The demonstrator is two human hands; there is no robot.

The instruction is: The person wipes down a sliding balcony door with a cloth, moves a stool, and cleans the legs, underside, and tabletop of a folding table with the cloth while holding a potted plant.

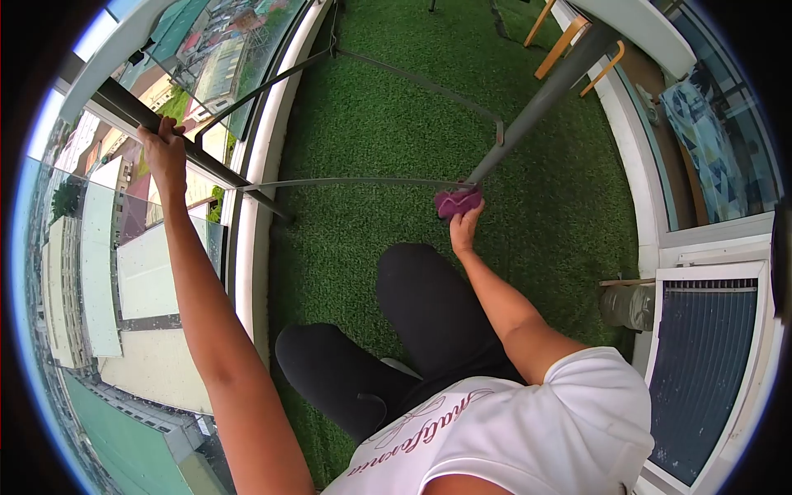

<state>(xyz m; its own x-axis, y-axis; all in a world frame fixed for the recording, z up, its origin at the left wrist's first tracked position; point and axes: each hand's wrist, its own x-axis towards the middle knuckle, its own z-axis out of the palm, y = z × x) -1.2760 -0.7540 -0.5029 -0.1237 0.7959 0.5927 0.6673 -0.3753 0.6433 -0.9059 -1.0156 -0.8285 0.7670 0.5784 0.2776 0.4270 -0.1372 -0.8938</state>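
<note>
My left hand (167,153) is wrapped round the dark metal leg (221,172) on the left, fairly high up. In my right hand (466,229) is a purple cloth (459,202), pressed around the lower end of the grey metal leg (540,95) on the right. A thin crossbar (355,181) runs between the two legs close to the cloth. The legs belong to a table whose white top edge (643,29) shows at the upper right. My fingertips behind the cloth are hidden.
Green artificial turf (346,124) covers the balcony floor. A glass railing (239,91) over a city view runs along the left. Wooden chair legs (563,48) stand at the upper right. An air conditioner unit (705,371) and a plastic container (627,307) sit at the right.
</note>
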